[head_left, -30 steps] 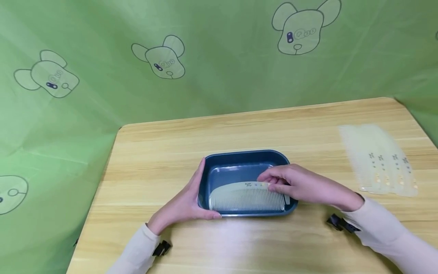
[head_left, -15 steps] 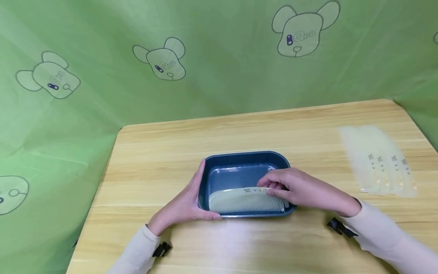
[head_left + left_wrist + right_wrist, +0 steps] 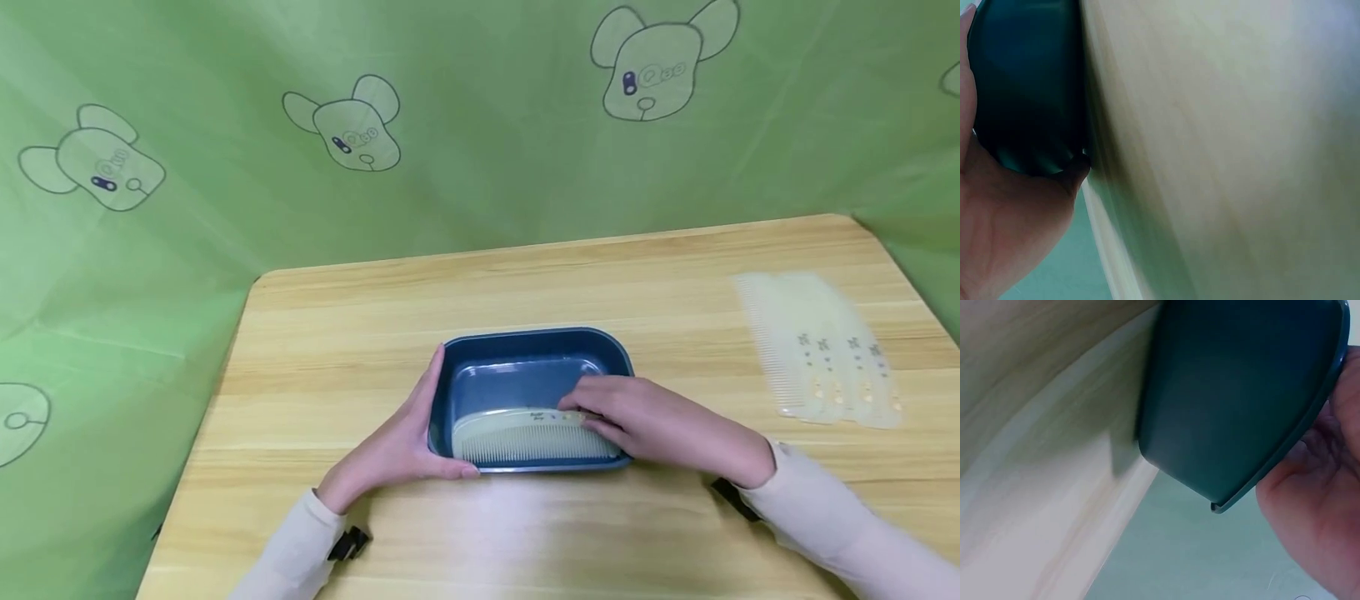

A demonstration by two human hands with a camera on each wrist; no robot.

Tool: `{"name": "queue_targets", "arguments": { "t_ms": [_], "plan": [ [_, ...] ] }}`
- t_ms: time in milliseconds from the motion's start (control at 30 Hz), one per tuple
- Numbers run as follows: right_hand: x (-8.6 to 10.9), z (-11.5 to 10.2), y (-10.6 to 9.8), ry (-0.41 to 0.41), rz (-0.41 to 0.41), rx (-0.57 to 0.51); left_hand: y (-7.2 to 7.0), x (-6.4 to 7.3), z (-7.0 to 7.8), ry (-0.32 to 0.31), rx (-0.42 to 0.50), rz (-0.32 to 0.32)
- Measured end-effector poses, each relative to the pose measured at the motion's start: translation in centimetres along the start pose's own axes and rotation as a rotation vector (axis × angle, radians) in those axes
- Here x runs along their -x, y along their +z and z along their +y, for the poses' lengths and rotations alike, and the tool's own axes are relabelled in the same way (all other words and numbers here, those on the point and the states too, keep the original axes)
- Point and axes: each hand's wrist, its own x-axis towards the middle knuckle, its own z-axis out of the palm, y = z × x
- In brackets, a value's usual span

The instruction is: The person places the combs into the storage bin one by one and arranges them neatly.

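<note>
A dark blue rectangular tray (image 3: 525, 335) sits on the wooden table. My left hand (image 3: 401, 437) grips its left end, fingers along the side and thumb on the front rim; the left wrist view shows this hand (image 3: 1016, 219) wrapped round the tray's end (image 3: 1029, 87). Inside, along the front wall, a pale translucent comb (image 3: 517, 437) lies with its teeth toward me. My right hand (image 3: 637, 417) reaches over the tray's right end and pinches the comb's right part between thumb and fingers. From the right wrist, the tray's outer wall (image 3: 1235, 394) hides the comb.
Several similar pale combs (image 3: 817, 350) lie overlapped in a fan at the table's right side. The table (image 3: 360, 317) has a green cloth (image 3: 480, 125) with bear-head outlines hanging behind it.
The comb's upper edge has sunk lower into the tray, and my right hand has gone down with it. My left hand keeps its hold on the tray's end.
</note>
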Motion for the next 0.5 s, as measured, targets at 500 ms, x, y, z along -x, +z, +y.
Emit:
{"name": "queue_targets", "arguments": {
  "t_ms": [500],
  "plan": [
    [-0.15,-0.42,0.37,0.028,-0.014,0.072,-0.01,0.03,-0.06,0.007,0.009,0.005]
  ]
}}
